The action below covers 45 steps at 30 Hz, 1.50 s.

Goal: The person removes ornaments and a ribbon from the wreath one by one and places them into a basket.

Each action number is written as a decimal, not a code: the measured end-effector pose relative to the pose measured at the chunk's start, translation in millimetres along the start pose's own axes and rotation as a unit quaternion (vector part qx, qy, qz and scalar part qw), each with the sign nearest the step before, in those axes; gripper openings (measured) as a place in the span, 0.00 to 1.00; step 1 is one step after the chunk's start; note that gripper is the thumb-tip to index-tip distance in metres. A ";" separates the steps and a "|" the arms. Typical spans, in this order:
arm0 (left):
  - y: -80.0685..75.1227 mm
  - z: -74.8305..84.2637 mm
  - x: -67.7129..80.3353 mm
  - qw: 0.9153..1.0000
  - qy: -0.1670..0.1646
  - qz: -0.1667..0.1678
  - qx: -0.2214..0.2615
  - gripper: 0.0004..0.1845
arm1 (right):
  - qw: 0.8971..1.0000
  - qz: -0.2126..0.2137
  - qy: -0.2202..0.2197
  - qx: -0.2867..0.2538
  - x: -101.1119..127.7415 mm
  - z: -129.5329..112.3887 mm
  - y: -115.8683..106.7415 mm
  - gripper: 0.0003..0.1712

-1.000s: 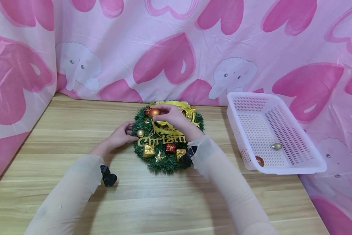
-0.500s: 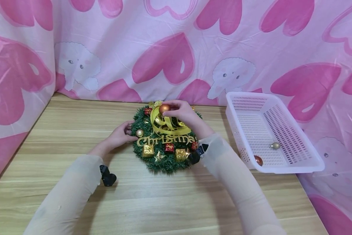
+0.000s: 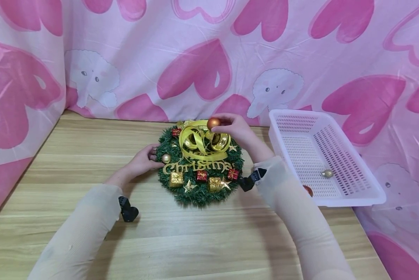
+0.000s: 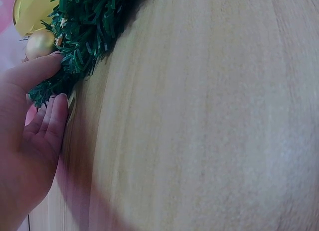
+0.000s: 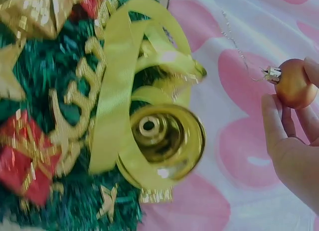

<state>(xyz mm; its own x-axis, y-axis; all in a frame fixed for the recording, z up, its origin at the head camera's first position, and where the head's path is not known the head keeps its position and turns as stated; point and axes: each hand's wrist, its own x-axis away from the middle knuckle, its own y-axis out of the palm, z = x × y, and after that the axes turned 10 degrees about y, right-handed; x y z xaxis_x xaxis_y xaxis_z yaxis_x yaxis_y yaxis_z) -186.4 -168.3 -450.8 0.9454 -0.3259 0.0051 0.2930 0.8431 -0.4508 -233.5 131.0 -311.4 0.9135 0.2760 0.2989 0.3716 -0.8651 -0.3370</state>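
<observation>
Both hands are at the wreath [image 3: 199, 163] in the head view. My right hand [image 3: 238, 132] pinches an orange bauble [image 3: 214, 123] between thumb and fingertips, raised just above the wreath's far edge, over the yellow ribbon bow [image 3: 203, 142]. My left hand [image 3: 143, 160] lies against the wreath's left rim, fingers relaxed rather than gripping, beside a small gold ball [image 3: 166, 158]. I judge the step is best done with a light, steady pinch and the left hand bracing the wreath so it cannot slide. To my right stands a white slotted basket [image 3: 349, 194] with a silver bauble [image 3: 328, 173] in it; my right sleeve half hides a reddish ball [image 3: 307, 190] by its near wall. That near wall is what the hand would have to clear.

From the left wrist, my left hand [image 4: 30, 126] shows its thumb laid on the green tinsel [image 4: 82, 39] and the straight fingers under the rim, against the wooden table [image 4: 209, 121] — steadying, not clutching. The gold ball [image 4: 40, 43] sits just above the thumb.

From the right wrist, my fingertips [image 5: 279, 124] hold the orange bauble [image 5: 294, 83] well clear of the wreath — its metal cap [image 5: 272, 74] trails a thin thread [image 5: 239, 42], which I think could snag on the ribbon bow [image 5: 134, 86] or the gold bell [image 5: 159, 141] if I move carelessly. Red gift boxes [image 5: 30, 169] and gold lettering [image 5: 79, 111] lie blurred at the left.
</observation>
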 end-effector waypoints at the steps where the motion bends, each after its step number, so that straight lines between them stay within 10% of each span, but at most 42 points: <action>1: 0.0 0.0 -0.2 1.000 0.000 0.000 0.001 0.45 | 1.000 0.006 0.001 0.004 1.0 0.1 -4.0 0.28; 45: -0.9 3.3 0.0 1.000 -0.010 -0.007 0.006 0.46 | 0.977 0.173 0.094 0.080 27.5 44.0 -134.9 0.32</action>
<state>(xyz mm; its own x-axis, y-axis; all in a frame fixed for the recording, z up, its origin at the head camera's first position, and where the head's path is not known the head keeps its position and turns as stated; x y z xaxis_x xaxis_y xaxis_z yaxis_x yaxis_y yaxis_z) -186.1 -167.7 -447.4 0.9441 -0.3284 0.0290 0.3070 0.8436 -0.4405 -251.2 273.7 -297.0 0.9478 -0.1161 0.2969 0.0814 -0.8124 -0.5775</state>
